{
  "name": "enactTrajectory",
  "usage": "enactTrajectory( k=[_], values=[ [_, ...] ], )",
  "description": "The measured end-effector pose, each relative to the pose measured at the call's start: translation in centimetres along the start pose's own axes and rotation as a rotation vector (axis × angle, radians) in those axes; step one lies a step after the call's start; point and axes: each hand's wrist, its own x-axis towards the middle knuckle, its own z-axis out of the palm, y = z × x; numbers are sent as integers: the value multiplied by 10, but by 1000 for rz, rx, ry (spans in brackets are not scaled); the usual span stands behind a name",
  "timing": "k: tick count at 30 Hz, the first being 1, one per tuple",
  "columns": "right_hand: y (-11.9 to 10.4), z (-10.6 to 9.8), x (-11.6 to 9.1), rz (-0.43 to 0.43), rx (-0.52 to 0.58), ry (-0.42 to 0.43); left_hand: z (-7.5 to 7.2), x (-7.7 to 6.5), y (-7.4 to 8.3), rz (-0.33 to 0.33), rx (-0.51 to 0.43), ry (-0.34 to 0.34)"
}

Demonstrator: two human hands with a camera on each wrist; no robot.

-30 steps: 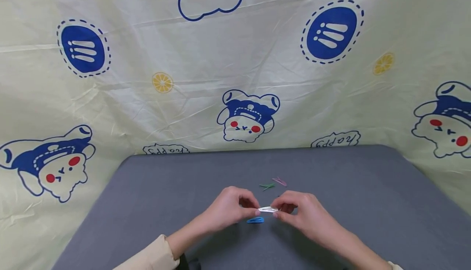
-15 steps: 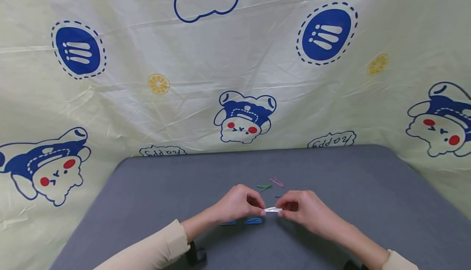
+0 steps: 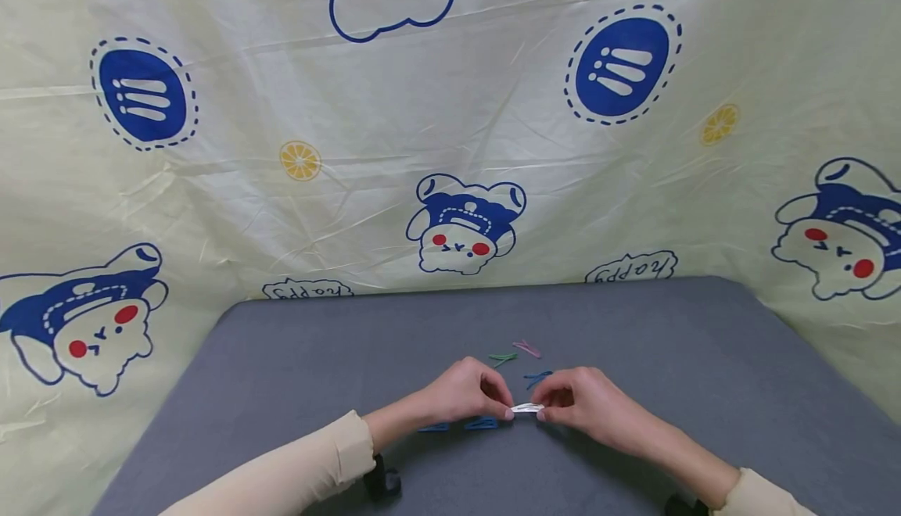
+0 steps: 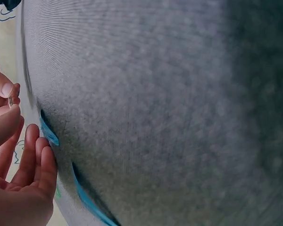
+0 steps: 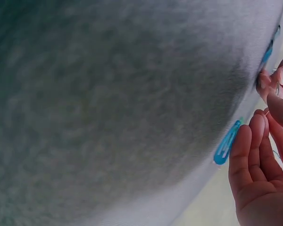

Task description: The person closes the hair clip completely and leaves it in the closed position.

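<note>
A white snap hair clip (image 3: pixel 526 408) is held level just above the table between both hands. My left hand (image 3: pixel 468 391) pinches its left end between thumb and fingertips, and my right hand (image 3: pixel 587 406) pinches its right end. The fingertips cover both ends. Two blue hair clips, one a blue clip (image 3: pixel 482 423) and the other a blue clip (image 3: pixel 433 427), lie below and left of the left hand. Beyond the right fingers lies another blue clip (image 3: pixel 538 379) with its arms spread. In the right wrist view, a blue clip (image 5: pixel 228 142) lies beside the right fingers.
Farther back on the grey tabletop (image 3: pixel 338 352) lie a green clip (image 3: pixel 503 359) and a pink clip (image 3: pixel 527 349), both with arms spread. A pale printed curtain (image 3: pixel 380 219) hangs behind the table's far edge.
Both hands have shifted slightly right and toward me, with the white clip between them. The blue clips at left and behind the right hand have come more into view.
</note>
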Motion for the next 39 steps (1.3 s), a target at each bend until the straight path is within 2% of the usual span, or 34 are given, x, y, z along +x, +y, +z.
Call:
enactTrajectory(
  k=[9, 18, 32, 39],
  values=[
    [11, 1, 4, 33, 63, -72, 7, 5, -3, -28, 71, 22],
    [15, 2, 6, 8, 97, -73, 12, 7, 1, -5, 232, 54],
    [22, 0, 4, -48, 112, -125, 13, 7, 0, -16, 210, 35],
    [22, -2, 3, -42, 108, -133, 12, 7, -1, -24, 208, 37]
  ],
)
